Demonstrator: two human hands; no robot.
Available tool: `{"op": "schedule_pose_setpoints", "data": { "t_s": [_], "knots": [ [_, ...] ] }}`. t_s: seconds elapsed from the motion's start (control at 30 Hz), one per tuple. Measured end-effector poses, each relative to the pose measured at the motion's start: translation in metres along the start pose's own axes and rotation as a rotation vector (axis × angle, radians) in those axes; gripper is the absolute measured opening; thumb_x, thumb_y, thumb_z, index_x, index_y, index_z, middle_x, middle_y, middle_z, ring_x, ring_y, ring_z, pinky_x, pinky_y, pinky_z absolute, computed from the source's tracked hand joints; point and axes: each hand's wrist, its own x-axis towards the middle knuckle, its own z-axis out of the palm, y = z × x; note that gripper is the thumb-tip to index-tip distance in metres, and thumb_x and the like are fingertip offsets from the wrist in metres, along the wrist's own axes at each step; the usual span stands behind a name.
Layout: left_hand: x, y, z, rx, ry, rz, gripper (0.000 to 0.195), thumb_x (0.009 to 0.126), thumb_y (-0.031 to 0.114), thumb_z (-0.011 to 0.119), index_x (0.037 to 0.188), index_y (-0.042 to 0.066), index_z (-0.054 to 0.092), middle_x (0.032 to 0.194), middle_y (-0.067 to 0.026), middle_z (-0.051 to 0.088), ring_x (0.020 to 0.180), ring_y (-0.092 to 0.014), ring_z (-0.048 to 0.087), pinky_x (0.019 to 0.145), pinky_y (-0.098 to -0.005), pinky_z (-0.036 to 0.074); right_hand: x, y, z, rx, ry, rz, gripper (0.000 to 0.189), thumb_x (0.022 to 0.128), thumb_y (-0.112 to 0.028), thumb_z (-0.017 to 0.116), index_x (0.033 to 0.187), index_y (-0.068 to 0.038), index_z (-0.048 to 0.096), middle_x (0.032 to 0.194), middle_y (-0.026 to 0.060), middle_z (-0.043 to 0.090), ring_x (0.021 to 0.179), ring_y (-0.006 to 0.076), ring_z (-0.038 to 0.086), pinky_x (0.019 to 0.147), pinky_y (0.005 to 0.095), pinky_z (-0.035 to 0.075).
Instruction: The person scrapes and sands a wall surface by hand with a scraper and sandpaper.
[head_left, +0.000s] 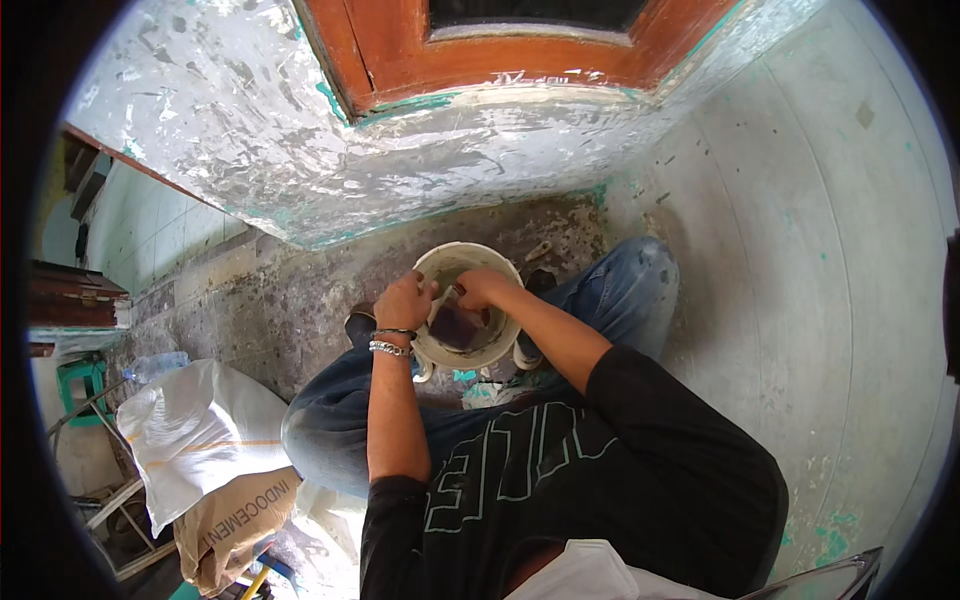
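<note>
A whitish plastic bucket (504, 341) stands on the floor between my bent legs, its inside smeared with residue. My left hand (405, 300) grips the bucket's left rim, with the thumb over the edge. Reaching in from the right, my right hand (484, 289) is inside the bucket with its fingers curled on a flat, dark, squarish piece (452, 328). The fingers partly cover this piece, so its exact kind cannot be told. It lies tilted, low in the bucket.
A patchy scraped wall (450, 154) with a wooden frame (510, 64) rises ahead; another wall (750, 225) is close on the right. A small handled tool (538, 251) lies behind the bucket. At left are a white woven sack (210, 420), a paper cement bag (232, 525) and a plastic bottle (156, 366).
</note>
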Motion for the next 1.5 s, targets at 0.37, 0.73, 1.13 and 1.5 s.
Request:
{"op": "schedule_pose_setpoints", "data": {
  "t_s": [0.37,0.73,1.13,1.5],
  "knots": [
    [0.022,-0.019,0.044,-0.094,0.287,0.248,0.028,0.083,0.031,0.053,0.078,0.006,0.063,0.078,-0.0178,0.065,0.075,-0.035,0.064,0.066,-0.0445,0.050,-0.016,0.006,0.012,1.626,-0.126,-0.155,0.034,0.084,-0.032,0.057,0.109,-0.009,0.059,0.099,0.0086,0.064,0.090,0.0224,0.063,0.080,0.0393,0.050],
    [0.004,0.016,0.028,-0.197,0.119,-0.031,0.040,0.078,0.046,0.056,0.079,0.009,0.070,0.078,-0.0179,0.067,0.074,-0.036,0.065,0.069,-0.0459,0.052,-0.025,0.016,0.019,1.398,-0.265,-0.318,0.040,0.091,-0.036,0.056,0.118,-0.008,0.049,0.101,0.0056,0.059,0.087,0.0198,0.059,0.069,0.0364,0.049],
    [0.014,0.017,0.017,-0.151,0.080,-0.172,0.035,0.078,0.038,0.057,0.092,0.009,0.071,0.092,-0.0166,0.068,0.087,-0.032,0.067,0.076,-0.0414,0.052,-0.017,0.016,0.016,1.114,0.104,-0.279,0.060,0.086,-0.041,0.062,0.131,-0.006,0.043,0.117,0.0074,0.053,0.101,0.0197,0.054,0.080,0.0353,0.049],
    [0.015,0.004,0.033,-0.097,0.104,-0.101,0.029,0.083,0.036,0.056,0.083,0.010,0.070,0.086,-0.0164,0.068,0.080,-0.033,0.067,0.071,-0.0448,0.053,-0.010,0.024,0.021,1.001,-0.032,-0.233,0.050,0.088,-0.038,0.059,0.124,-0.005,0.049,0.121,0.0074,0.053,0.106,0.0220,0.054,0.082,0.0395,0.048]
  ]
}}
